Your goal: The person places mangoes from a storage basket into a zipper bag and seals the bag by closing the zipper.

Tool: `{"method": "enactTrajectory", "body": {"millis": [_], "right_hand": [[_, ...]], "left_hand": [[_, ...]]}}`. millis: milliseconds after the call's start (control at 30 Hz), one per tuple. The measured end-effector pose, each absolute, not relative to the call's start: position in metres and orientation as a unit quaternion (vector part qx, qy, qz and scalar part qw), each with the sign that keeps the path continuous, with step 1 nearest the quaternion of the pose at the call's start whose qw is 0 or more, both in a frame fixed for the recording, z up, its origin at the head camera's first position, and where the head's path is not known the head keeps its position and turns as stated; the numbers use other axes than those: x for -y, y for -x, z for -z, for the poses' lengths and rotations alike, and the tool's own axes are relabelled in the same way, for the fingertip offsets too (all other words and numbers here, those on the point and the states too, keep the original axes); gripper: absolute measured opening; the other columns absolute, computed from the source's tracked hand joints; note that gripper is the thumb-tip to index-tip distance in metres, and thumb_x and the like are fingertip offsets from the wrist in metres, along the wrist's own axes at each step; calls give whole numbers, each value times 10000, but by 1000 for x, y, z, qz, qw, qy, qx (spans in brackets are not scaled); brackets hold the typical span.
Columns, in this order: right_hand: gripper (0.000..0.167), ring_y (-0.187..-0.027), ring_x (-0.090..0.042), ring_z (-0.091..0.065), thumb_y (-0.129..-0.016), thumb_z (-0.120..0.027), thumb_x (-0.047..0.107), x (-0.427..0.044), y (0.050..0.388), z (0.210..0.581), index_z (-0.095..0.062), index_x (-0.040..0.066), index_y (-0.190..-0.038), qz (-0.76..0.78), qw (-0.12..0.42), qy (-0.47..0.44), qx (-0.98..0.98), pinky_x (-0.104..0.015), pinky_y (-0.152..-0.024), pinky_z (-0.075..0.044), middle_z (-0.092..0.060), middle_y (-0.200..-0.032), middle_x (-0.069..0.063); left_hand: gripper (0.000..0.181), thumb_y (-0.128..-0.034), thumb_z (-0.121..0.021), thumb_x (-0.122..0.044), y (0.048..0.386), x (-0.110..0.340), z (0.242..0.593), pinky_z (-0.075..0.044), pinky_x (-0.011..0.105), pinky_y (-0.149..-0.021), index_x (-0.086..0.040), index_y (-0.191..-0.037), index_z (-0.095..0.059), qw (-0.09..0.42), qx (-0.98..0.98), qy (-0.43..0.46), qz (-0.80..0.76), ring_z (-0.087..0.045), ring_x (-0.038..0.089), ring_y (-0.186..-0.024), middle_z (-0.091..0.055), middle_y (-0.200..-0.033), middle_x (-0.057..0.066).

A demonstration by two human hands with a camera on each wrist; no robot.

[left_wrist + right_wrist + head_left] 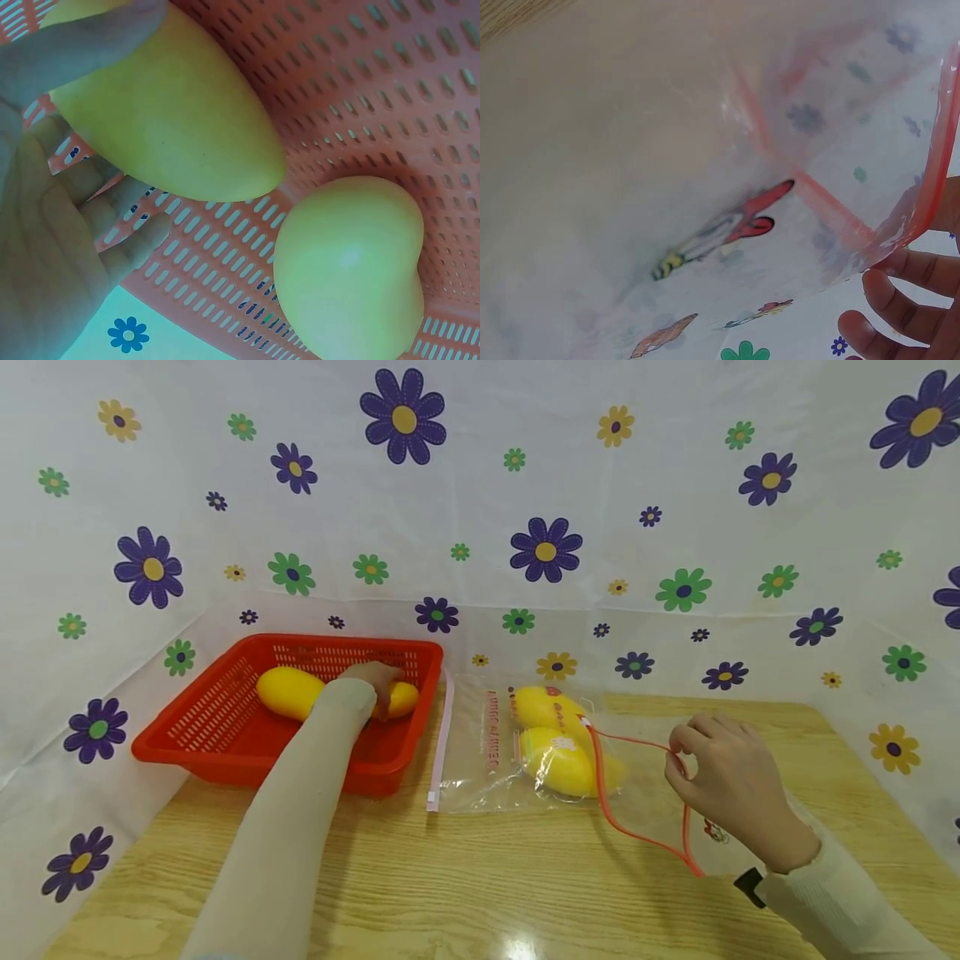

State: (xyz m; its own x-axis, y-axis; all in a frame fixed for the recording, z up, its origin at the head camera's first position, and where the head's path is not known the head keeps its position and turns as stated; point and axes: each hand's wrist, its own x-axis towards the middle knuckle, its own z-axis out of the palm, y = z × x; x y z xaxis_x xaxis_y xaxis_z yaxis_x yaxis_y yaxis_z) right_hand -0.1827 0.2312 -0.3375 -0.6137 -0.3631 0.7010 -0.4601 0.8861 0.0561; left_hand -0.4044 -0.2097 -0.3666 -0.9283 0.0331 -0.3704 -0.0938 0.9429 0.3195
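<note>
Inside the red basket, my left hand holds a yellow mango. In the left wrist view the thumb lies over it and some fingers pass behind it. Another mango lies beside it in the basket. My right hand pinches the red zip edge of a clear plastic bag, and the bag's mouth gapes. The right wrist view shows the fingertips at that red rim and small cartoon prints on the plastic.
Between basket and right hand, a clear zip bag with a pink edge lies on the wooden table. Two mangoes show through its plastic. A white flower-print cloth hangs behind and at the sides.
</note>
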Motion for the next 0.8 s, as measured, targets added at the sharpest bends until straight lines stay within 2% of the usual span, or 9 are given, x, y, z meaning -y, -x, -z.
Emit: {"method": "enactTrajectory", "body": {"millis": [233,367,533,667,800], "right_hand": [[108,-617,-180,-478,-653,-676,67,-232,183,338,-580,116,-666,-66,373,-232,896,-366,-561,-396,-520,-649,15],[105,-622,-185,-487,-652,-673,68,-232,184,338,-580,113,-667,-64,372,-232,896,-377,-572,-412,-527,-651,10],[99,-624,-184,-491,-657,-667,71,-232,183,340,-578,112,-671,-64,373,-233,896,-379,-577,-416,-527,-655,11],[95,-626,-183,-494,-658,-664,70,-232,184,341,-579,112,-672,-65,376,-236,894,-381,-582,-429,-533,-657,9],[88,-620,-183,-494,-662,-659,73,-232,184,343,-580,110,-672,-63,379,-239,892,-383,-580,-435,-531,-651,9]], "left_hand": [[924,-657,-807,-80,405,209,366,-522,496,-855,-292,-1441,-368,184,-974,3,-136,-469,306,-1098,-488,-1341,72],[908,-633,-816,-60,403,208,366,-497,513,-893,-261,-1419,-408,175,-979,-21,-103,-475,307,-1088,-515,-1295,94],[978,-634,-814,-44,399,207,366,-451,552,-956,-285,-1454,-339,169,-980,-19,-104,-467,304,-1107,-493,-1318,80],[977,-633,-823,-65,398,208,368,-467,555,-932,-322,-1445,-343,165,-978,-6,-125,-487,293,-1082,-508,-1248,55],[929,-659,-812,-88,400,208,369,-458,549,-947,-291,-1443,-356,162,-981,-17,-102,-488,289,-1071,-518,-1251,59]]}}
